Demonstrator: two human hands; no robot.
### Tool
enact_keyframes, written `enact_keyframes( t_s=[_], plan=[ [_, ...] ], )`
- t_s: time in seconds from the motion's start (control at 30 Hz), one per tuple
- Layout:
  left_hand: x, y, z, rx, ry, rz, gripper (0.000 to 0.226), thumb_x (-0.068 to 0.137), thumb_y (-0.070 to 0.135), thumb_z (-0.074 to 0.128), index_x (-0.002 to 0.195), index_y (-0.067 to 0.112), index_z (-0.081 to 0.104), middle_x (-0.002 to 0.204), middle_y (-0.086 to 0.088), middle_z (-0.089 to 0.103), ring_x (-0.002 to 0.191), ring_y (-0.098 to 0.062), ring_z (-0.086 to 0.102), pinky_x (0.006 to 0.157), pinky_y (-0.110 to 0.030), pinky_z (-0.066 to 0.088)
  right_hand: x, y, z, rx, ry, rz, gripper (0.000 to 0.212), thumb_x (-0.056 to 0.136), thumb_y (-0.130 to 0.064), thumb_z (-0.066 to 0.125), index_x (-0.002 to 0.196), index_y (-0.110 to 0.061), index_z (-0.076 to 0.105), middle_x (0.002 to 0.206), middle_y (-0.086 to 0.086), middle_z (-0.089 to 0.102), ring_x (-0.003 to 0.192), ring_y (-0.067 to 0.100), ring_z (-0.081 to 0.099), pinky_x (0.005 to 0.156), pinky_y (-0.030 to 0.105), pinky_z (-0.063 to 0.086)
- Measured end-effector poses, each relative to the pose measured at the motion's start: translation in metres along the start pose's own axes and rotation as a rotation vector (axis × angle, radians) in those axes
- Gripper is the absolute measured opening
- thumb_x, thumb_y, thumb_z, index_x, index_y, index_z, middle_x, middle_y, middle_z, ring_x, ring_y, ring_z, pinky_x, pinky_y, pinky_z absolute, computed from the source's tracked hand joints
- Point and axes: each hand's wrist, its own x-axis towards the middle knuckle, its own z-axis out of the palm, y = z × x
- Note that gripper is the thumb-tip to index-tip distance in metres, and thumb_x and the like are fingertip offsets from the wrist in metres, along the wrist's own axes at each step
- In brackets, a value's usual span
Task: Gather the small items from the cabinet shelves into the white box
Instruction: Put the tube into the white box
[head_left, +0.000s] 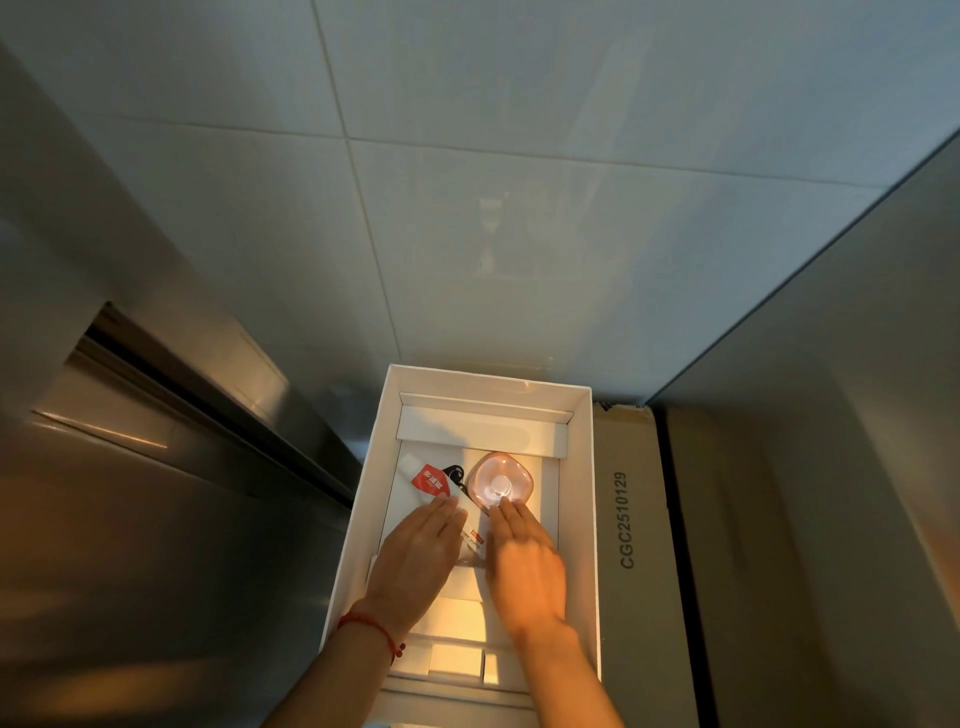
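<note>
Both hands flat inside the white box (584, 467), nothing gripped: left hand (415, 556) has straight fingers lying over the red-and-white tube (427, 480), right hand (522, 556) fingertips touch the near edge of the pink round item (500, 480). To settle them well, I'd press lightly and nudge both flat onto the box floor, clear of the black clip (456, 472) between them

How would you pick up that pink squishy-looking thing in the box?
Grip the pink suction hook by its white knob in the middle, coming straight down from above. It lies flat on the floor of the white box with the knob facing up, so the knob probably gives more to pinch than the low rim. The right hand already has straight fingertips at its near edge.
</note>
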Motion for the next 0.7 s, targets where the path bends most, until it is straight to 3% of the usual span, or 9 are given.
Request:
enact_keyframes(
  t_s=[0.07, 0.17, 0.33, 0.53, 0.7],
  plan=[
    [0.001, 0.001, -0.002, 0.007, 0.006, -0.010, 0.060, 0.031, 0.024, 0.097, 0.084, 0.006, 0.077, 0.087, -0.011, 0.074, 0.078, -0.022, 0.072, 0.064, -0.036, 0.059, -0.003, -0.002, -0.003, 0.036, 0.024, 0.008, 0.052, 0.098, -0.022, 0.045, 0.147, -0.014, 0.029, 0.154, 0.005, 0.027, 0.143, 0.019, 0.021, 0.114, 0.029, 0.023],
    [0.001, 0.004, -0.006, 0.015, 0.010, -0.023, 0.059, 0.031, 0.022, 0.097, 0.084, 0.006, 0.077, 0.087, -0.011, 0.074, 0.078, -0.023, 0.072, 0.063, -0.037, 0.059, -0.008, -0.006, -0.009, 0.069, 0.154, 0.004, 0.042, 0.093, -0.018, 0.056, 0.135, -0.009, 0.051, 0.141, 0.011, 0.047, 0.132, 0.027, 0.043, 0.104, 0.035, 0.040],
    [0.000, 0.012, -0.018, -0.002, 0.012, -0.046, 0.063, 0.028, 0.025, 0.097, 0.085, 0.007, 0.077, 0.088, -0.011, 0.074, 0.078, -0.023, 0.073, 0.063, -0.038, 0.058, -0.015, -0.005, -0.017, 0.086, 0.091, -0.020, 0.046, 0.103, -0.032, 0.031, 0.148, -0.024, 0.027, 0.155, -0.002, 0.024, 0.142, 0.015, 0.023, 0.111, 0.025, 0.026],
    [0.000, 0.027, -0.046, 0.018, 0.052, -0.115, 0.061, 0.029, 0.025, 0.097, 0.084, 0.006, 0.077, 0.088, -0.010, 0.074, 0.078, -0.022, 0.072, 0.064, -0.038, 0.057, -0.026, -0.009, -0.035, 0.033, 0.101, -0.055, 0.046, 0.103, -0.034, 0.028, 0.148, -0.027, 0.026, 0.156, -0.002, 0.020, 0.143, 0.015, 0.018, 0.112, 0.025, 0.027],
    [0.000, 0.039, -0.073, 0.006, 0.080, -0.175, 0.056, 0.039, 0.014, 0.096, 0.089, 0.001, 0.075, 0.092, -0.015, 0.073, 0.084, -0.029, 0.072, 0.067, -0.044, 0.058, -0.034, -0.019, -0.059, 0.023, 0.165, -0.067, 0.043, 0.102, -0.037, 0.027, 0.144, -0.028, 0.031, 0.154, -0.002, 0.025, 0.138, 0.015, 0.030, 0.106, 0.024, 0.034]
  ],
)
